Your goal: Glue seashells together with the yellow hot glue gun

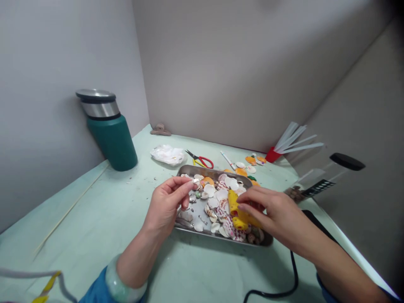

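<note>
Grey walls [227,75], pale green table [91,223], tray [208,235] of shells [222,194] between two hands

Hours read from the tray's middle, with 12 at the far side.

At 9, beside the rim: left hand [166,206], thumb and forefinger clamped on a small pale piece [197,180], above the shells. At 3, reaching over the rim: right hand [274,206], fingers closed on a yellow glue gun [232,203]. Lifted clear of the shells or resting on them: cannot tell. Inside the tray: white, orange and purple-speckled shells, heaped thickest from 12 round to 5, with bare metal and small pins [202,219] around 8.

Out on the table, at 10: teal bottle [112,143] with a steel neck. At 11: brown clip [160,130] close to the back wall and, nearer the tray, scissors [205,163] with red and yellow handles. Between 10 and 11: crumpled white bag [168,155]. At 12: white pen [227,160]. At 1: loose orange and white shells. Between 1 and 2: red cup [272,155] of white sticks [290,137], fanned out. Between 2 and 3: clear jar [318,187], black-lidded. At 4: black cord [295,269], curving nearer. Around the left wrist: pale green bangle [120,284] against a blue sleeve [97,290].
</note>
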A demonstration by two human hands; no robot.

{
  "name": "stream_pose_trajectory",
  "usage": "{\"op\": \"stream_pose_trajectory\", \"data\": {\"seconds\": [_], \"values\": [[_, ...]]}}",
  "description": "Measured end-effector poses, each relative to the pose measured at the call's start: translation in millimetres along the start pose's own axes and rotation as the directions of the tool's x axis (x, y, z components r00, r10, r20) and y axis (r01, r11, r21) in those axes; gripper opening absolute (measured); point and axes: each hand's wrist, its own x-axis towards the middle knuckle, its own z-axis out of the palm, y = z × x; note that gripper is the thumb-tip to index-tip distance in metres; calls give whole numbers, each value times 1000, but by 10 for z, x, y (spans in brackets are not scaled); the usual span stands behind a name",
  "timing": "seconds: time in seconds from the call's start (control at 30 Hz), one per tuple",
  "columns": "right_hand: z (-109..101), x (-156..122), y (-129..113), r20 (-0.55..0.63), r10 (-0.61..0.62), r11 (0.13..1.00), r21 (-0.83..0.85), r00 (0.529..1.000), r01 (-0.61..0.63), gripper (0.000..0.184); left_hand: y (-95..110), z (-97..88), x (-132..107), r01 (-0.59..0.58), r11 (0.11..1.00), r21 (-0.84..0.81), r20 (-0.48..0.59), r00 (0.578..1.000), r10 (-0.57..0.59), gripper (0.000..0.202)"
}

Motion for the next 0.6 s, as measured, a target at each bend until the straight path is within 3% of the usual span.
{"op": "stream_pose_trajectory", "data": {"seconds": [0.27,0.43,0.5,0.6], "values": [[108,-310,227,21,72,981,-184,997,-67,24,-6,2,2,-9,999,37,15,1000,8,16],[70,-235,61,-73,-29,990,-143,997,18,18,-20,-4,18,-24,999,48,5,1000,23,16],[26,-119,-81,-20,-102,988,-120,995,99,17,-22,-4,20,-26,998,48,2,1000,26,16],[15,142,-296,153,-180,960,-190,972,208,17,-22,-2,22,-27,999,38,6,1000,27,16]]}}
